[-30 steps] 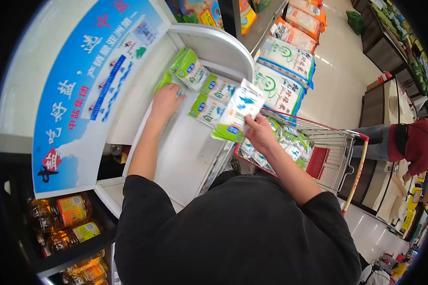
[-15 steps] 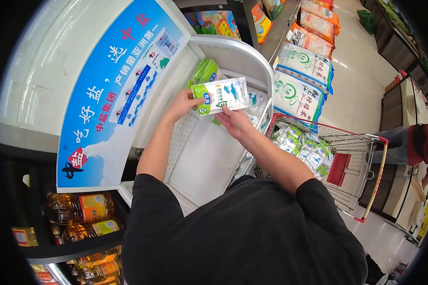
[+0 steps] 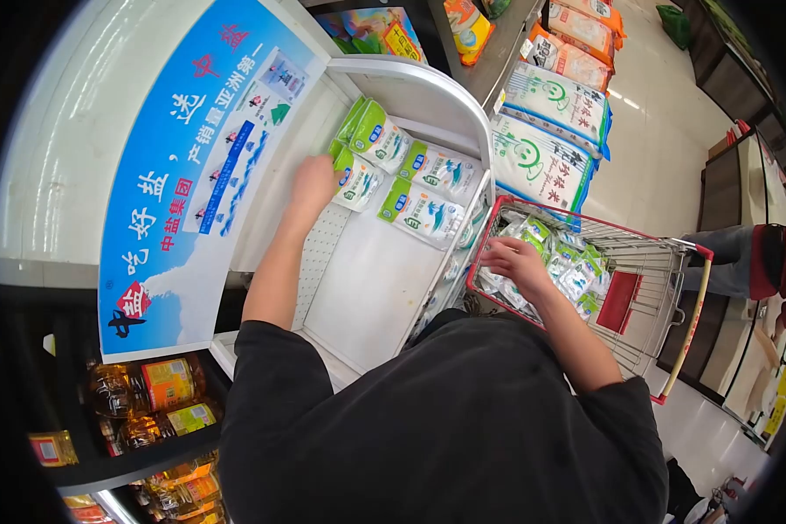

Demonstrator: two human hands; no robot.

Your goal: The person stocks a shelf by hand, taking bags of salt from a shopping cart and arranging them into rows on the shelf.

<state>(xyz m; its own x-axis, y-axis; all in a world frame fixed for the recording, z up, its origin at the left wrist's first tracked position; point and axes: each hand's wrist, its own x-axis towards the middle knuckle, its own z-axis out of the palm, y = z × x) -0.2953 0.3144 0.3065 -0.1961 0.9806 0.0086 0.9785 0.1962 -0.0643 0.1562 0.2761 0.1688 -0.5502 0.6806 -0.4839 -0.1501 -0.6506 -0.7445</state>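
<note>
Green and white packets lie in the white display bin (image 3: 358, 323), at its far end. My left hand (image 3: 315, 185) is at the left edge of one packet (image 3: 355, 179), its fingers smeared and partly hidden. Another packet (image 3: 421, 212) lies flat to the right, with more behind it. My right hand (image 3: 513, 260) is over the near left rim of the shopping cart (image 3: 616, 234), fingers loosely bent and apart, with nothing in them. Under and beside it, many similar packets (image 3: 576, 275) fill part of the cart.
A blue sign (image 3: 183, 192) stands along the bin's left side. Oil bottles (image 3: 148, 384) sit on a shelf at lower left. Rice bags (image 3: 537, 166) line the aisle beyond the bin. A person (image 3: 742, 262) stands behind the cart handle.
The packet held in both hands is now down in the bin. My left hand has moved slightly left, and my right hand has moved right and down to the cart.
</note>
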